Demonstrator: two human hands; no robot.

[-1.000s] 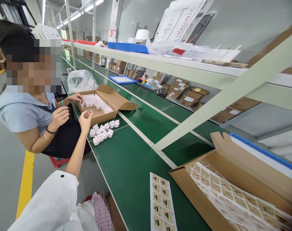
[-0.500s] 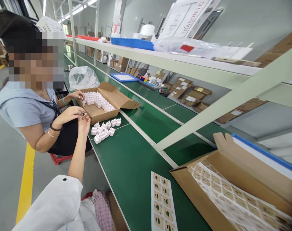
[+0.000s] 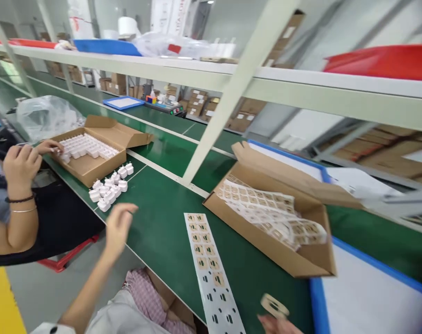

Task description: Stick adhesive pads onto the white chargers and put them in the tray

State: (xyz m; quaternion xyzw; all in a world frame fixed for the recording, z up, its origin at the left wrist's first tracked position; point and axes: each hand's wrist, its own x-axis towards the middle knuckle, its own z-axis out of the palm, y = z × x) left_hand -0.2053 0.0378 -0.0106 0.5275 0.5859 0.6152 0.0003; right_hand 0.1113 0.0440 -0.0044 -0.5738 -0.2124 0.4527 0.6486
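My left hand (image 3: 118,229) is over the green table edge, just in front of a cluster of white plug adapters (image 3: 108,191). Its fingers are partly curled and smeared by motion, so I cannot tell whether they hold anything. At the bottom, my right hand (image 3: 279,325) pinches a tan die-cut pad (image 3: 274,306) with a cutout, also blurred. Between the hands lies a backing sheet (image 3: 211,278) with rows of similar tan pads at its far end and bare spots at its near end.
A cardboard box (image 3: 266,236) of pad sheets stands right of the sheet, beside a blue-edged tray (image 3: 371,287). At left, a co-worker's hand (image 3: 21,167) is raised near a carton (image 3: 103,169) of white adapters. A slanted post (image 3: 228,106) supports the shelf above.
The view has swung right. My left hand has drawn back from beside the co-worker's hand. My right hand, with the pad, has come into view, and more of the backing sheet shows.
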